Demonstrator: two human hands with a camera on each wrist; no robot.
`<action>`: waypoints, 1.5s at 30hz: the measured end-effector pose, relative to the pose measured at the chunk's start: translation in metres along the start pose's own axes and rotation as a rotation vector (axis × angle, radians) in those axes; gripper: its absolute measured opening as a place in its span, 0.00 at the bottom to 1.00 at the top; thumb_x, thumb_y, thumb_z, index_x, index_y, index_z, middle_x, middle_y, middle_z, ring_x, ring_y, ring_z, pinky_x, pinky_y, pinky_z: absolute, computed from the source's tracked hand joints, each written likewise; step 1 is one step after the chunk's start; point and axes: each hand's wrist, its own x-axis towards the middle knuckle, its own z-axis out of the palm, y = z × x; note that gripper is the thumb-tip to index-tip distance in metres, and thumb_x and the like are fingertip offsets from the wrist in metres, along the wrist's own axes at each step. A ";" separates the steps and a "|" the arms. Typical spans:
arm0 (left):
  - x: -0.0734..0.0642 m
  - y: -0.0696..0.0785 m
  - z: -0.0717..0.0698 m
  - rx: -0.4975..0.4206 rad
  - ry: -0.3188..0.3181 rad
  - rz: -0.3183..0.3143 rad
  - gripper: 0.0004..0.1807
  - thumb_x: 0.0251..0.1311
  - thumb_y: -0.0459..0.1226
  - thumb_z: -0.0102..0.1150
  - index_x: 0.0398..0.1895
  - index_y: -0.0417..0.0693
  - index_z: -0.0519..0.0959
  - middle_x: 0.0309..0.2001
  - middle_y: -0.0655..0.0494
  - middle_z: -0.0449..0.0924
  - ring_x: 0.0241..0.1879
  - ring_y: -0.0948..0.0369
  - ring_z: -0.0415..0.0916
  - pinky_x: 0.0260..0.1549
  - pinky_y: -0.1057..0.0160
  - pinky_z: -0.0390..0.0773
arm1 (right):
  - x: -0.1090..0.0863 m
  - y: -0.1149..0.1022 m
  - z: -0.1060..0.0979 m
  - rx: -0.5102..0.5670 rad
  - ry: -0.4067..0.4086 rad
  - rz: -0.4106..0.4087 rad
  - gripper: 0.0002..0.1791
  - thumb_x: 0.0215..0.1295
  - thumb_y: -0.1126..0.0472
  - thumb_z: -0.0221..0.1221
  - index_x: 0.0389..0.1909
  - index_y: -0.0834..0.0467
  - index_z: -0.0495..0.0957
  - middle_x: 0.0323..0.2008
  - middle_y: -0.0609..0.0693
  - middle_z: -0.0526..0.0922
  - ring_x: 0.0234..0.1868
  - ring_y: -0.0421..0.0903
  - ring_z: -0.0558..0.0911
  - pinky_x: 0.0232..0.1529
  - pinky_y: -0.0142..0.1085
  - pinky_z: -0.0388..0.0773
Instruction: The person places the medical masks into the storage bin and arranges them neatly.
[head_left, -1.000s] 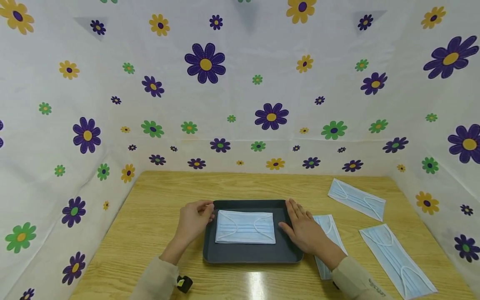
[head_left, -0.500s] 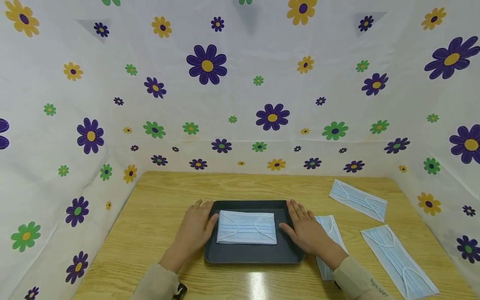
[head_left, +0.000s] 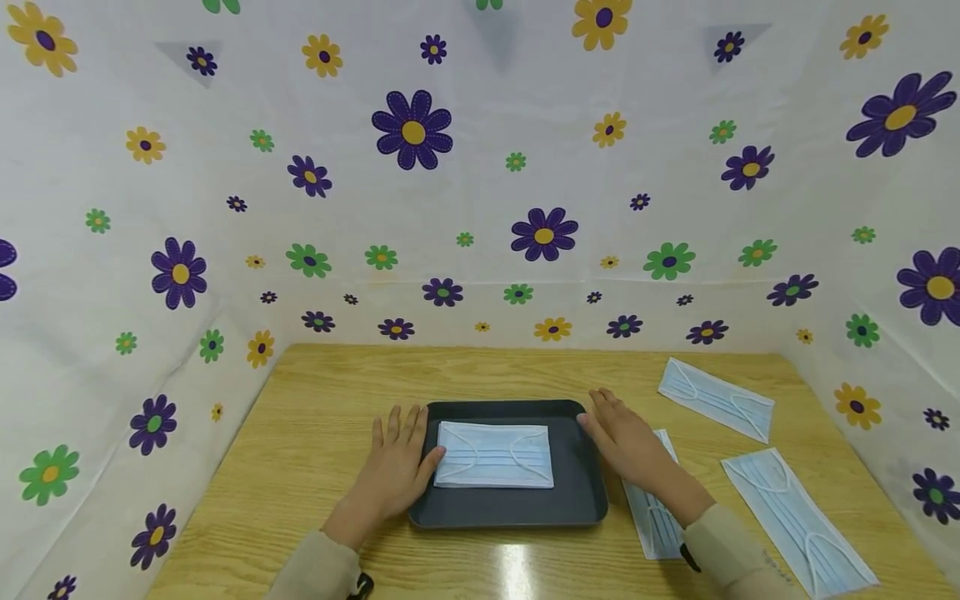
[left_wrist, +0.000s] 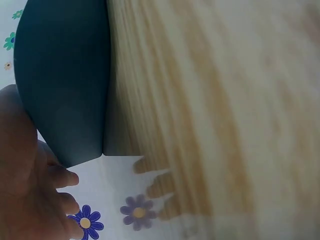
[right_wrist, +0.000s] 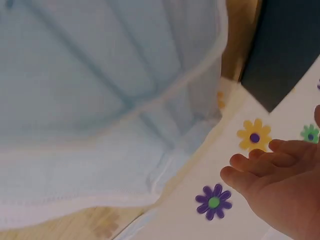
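Observation:
A dark grey tray (head_left: 510,508) lies on the table with a light blue face mask (head_left: 493,455) flat in it; the mask looks layered at its edges. My left hand (head_left: 390,477) rests along the tray's left side, fingers straight, thumb over the rim beside the mask. In the left wrist view that hand (left_wrist: 30,180) lies against the outer wall of the tray (left_wrist: 62,80). My right hand (head_left: 628,440) is by the back right corner, fingers extended, thumb near the rim; contact is unclear. Below its forearm lies another mask (head_left: 651,527), partly covered, which fills much of the right wrist view.
Two more face masks lie to the right: one farther back (head_left: 716,400), one nearer the front (head_left: 798,521). The wooden table (head_left: 337,375) is enclosed at the back and sides by a white flowered cloth (head_left: 465,183).
My left hand went from curled fingers at the back left corner to straight fingers along the tray's side. My right hand shifted right, off the tray's right edge. The tray barely moved.

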 end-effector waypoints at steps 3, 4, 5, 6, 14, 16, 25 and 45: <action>0.000 -0.001 0.000 0.012 -0.003 -0.011 0.43 0.82 0.59 0.41 0.84 0.36 0.51 0.83 0.37 0.52 0.83 0.32 0.44 0.77 0.26 0.44 | 0.003 0.011 -0.011 0.024 0.084 0.044 0.37 0.86 0.44 0.45 0.76 0.72 0.63 0.74 0.73 0.68 0.73 0.73 0.70 0.71 0.68 0.68; 0.000 -0.001 0.000 0.015 -0.005 -0.014 0.44 0.81 0.59 0.41 0.84 0.36 0.51 0.83 0.37 0.52 0.83 0.32 0.43 0.77 0.26 0.43 | 0.003 0.016 -0.014 0.024 0.115 0.053 0.35 0.85 0.46 0.47 0.75 0.72 0.66 0.72 0.74 0.71 0.69 0.73 0.74 0.68 0.67 0.71; -0.001 -0.001 0.000 0.018 -0.010 -0.017 0.44 0.81 0.60 0.40 0.85 0.37 0.51 0.84 0.37 0.52 0.83 0.32 0.43 0.77 0.26 0.43 | 0.003 0.021 -0.017 0.019 0.138 0.058 0.34 0.85 0.47 0.49 0.73 0.73 0.68 0.69 0.74 0.74 0.66 0.73 0.78 0.66 0.66 0.74; 0.000 -0.002 0.001 0.020 -0.015 -0.022 0.45 0.81 0.60 0.40 0.85 0.37 0.50 0.84 0.37 0.51 0.83 0.32 0.43 0.77 0.26 0.43 | 0.004 0.026 -0.021 0.019 0.153 0.066 0.32 0.84 0.49 0.50 0.71 0.73 0.70 0.64 0.74 0.78 0.57 0.72 0.84 0.61 0.65 0.78; 0.001 -0.001 0.000 0.010 -0.037 -0.038 0.48 0.79 0.64 0.41 0.85 0.37 0.49 0.84 0.36 0.50 0.83 0.32 0.40 0.78 0.26 0.40 | -0.001 0.080 -0.055 -0.025 0.204 0.118 0.28 0.83 0.53 0.52 0.65 0.74 0.76 0.54 0.72 0.85 0.40 0.69 0.86 0.46 0.60 0.82; 0.002 0.000 -0.001 0.010 -0.048 -0.040 0.50 0.78 0.65 0.41 0.85 0.37 0.49 0.84 0.36 0.49 0.84 0.32 0.39 0.78 0.27 0.40 | -0.003 0.092 -0.063 -0.039 0.204 0.159 0.28 0.83 0.52 0.51 0.65 0.74 0.76 0.54 0.72 0.86 0.51 0.73 0.84 0.50 0.64 0.81; 0.003 0.000 -0.005 -0.017 -0.062 -0.048 0.53 0.75 0.68 0.43 0.85 0.37 0.47 0.84 0.36 0.48 0.84 0.33 0.38 0.79 0.28 0.40 | -0.017 0.131 -0.089 -0.114 0.255 0.291 0.27 0.80 0.56 0.52 0.59 0.80 0.76 0.51 0.78 0.83 0.48 0.73 0.83 0.48 0.63 0.81; 0.007 0.000 -0.008 -0.006 -0.100 -0.072 0.53 0.75 0.68 0.42 0.86 0.41 0.45 0.85 0.37 0.46 0.84 0.32 0.37 0.78 0.27 0.40 | -0.041 0.190 -0.108 0.076 0.318 0.646 0.30 0.75 0.54 0.51 0.53 0.83 0.75 0.54 0.82 0.75 0.56 0.78 0.68 0.53 0.66 0.69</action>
